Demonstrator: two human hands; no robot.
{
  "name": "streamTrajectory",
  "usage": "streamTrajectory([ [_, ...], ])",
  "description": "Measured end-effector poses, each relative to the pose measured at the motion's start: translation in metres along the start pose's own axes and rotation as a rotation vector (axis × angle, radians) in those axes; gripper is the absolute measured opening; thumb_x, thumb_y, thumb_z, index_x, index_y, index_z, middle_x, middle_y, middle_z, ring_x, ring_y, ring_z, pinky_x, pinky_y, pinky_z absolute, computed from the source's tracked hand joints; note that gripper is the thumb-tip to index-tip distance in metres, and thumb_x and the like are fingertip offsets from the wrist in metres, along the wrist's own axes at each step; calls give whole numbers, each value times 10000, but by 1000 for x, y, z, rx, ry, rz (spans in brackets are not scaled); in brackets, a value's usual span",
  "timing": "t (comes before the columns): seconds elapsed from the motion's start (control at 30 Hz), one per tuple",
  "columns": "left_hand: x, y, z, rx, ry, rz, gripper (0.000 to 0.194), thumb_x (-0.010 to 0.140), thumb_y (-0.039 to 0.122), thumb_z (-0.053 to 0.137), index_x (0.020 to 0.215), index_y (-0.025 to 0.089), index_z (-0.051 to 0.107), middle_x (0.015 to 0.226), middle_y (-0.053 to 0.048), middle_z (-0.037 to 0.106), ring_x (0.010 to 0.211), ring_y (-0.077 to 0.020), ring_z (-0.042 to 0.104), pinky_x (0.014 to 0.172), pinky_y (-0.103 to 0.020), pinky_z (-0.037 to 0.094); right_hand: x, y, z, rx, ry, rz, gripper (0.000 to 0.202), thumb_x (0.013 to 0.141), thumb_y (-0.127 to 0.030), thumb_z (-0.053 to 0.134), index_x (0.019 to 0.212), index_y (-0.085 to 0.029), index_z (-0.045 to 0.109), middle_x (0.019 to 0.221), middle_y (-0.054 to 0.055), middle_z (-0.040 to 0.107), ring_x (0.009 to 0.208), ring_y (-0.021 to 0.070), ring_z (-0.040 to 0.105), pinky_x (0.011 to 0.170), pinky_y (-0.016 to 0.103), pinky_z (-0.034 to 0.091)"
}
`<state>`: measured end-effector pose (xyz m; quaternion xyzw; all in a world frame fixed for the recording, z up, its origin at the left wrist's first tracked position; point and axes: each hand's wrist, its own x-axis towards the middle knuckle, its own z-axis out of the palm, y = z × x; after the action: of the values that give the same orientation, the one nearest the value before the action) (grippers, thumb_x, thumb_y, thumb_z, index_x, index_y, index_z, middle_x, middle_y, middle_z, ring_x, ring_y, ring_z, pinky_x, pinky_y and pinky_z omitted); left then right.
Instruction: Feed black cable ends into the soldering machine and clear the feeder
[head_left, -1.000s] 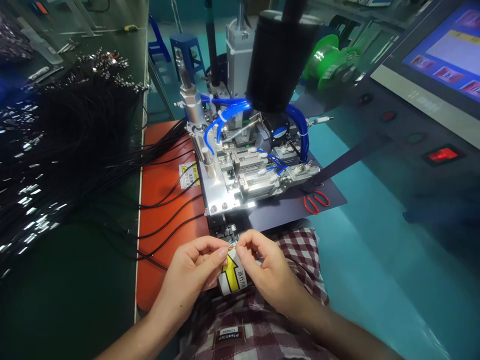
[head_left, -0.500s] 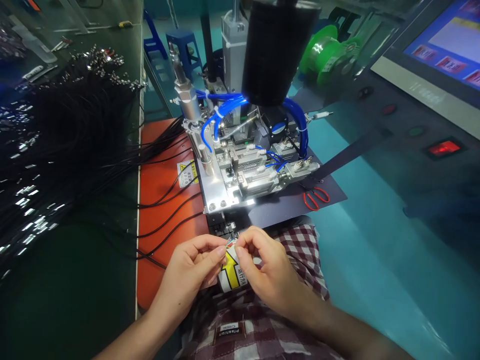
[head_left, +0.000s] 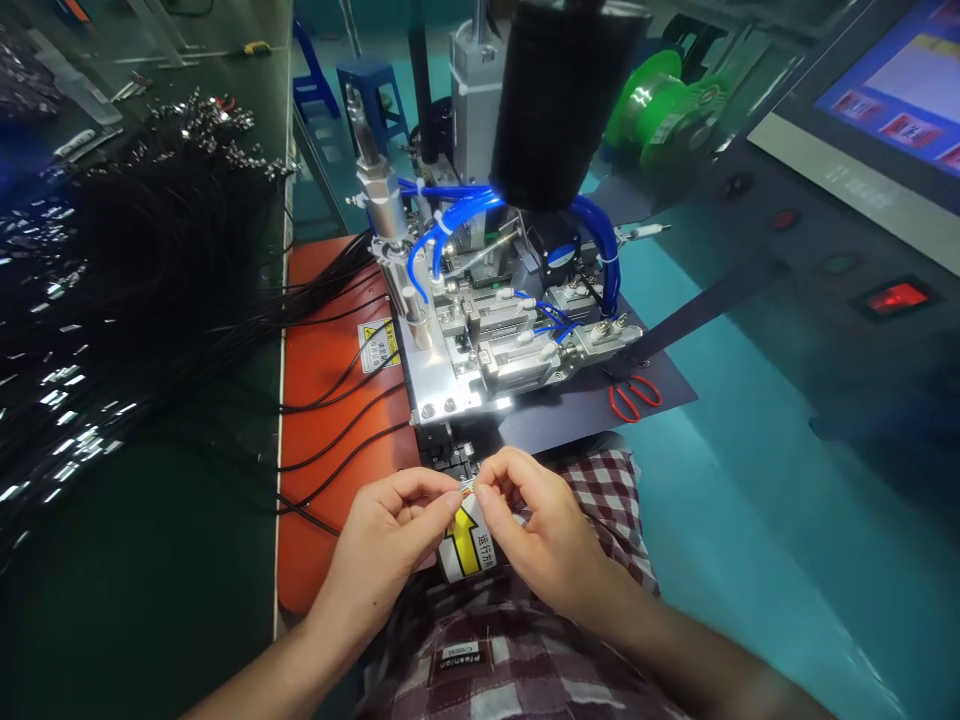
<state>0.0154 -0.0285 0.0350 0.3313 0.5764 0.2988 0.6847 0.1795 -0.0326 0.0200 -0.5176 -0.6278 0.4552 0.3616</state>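
Now fingers (head_left: 448, 505) closer, wires (head_left: 466, 489) between

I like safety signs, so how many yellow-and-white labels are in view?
2: a warning label on the orange surface; an arrow label showing between the left hand and right hand. Others may be hidden.

Bare hands (head_left: 397, 530), maroon-and-white checked garment (head_left: 529, 650) with small lettered label (head_left: 461, 658)

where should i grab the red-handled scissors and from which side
Probably by the scissors' red loops, with the right hand coming from the near right side: the loops lie on the dark plate, pointing that way, while the other end runs toward the metal machine and is hard to make out.
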Motion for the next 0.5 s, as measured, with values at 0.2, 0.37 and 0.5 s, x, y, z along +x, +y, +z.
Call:
streamTrajectory([
  [0.2, 0, -2, 1, 3, 6, 14, 296, 759, 455, 704, 767, 163, 658, 464, 92, 304, 437, -56, 231, 428, -216, 198, 2, 5, 2, 305, -3, 209, 115, 858, -282, 567, 797, -185, 576, 641, -40, 517, 564, 98, 453, 527, 218, 383],
  [0.37, 0, -2, 0, 4, 20, 14, 283, 751, 444, 708, 762, 165, 659, 446, 86, 326, 429, -61, 241, 432, -224, 208, 1, 3, 11, 270, 30, 187, 137, 842, -250, 568, 727, -177, 576, 666, -24, 540, 605, 104, 466, 566, 226, 394],
  [0.5, -1, -2, 1, -38, 19, 16, 256, 754, 429, 704, 763, 179, 649, 420, 90, 314, 423, -67, 226, 437, -234, 201, -7, 2, 28, 209, 117, 145, 149, 853, -231, 537, 714, -181, 554, 670, -22, 537, 594, 102, 467, 564, 229, 397],
])
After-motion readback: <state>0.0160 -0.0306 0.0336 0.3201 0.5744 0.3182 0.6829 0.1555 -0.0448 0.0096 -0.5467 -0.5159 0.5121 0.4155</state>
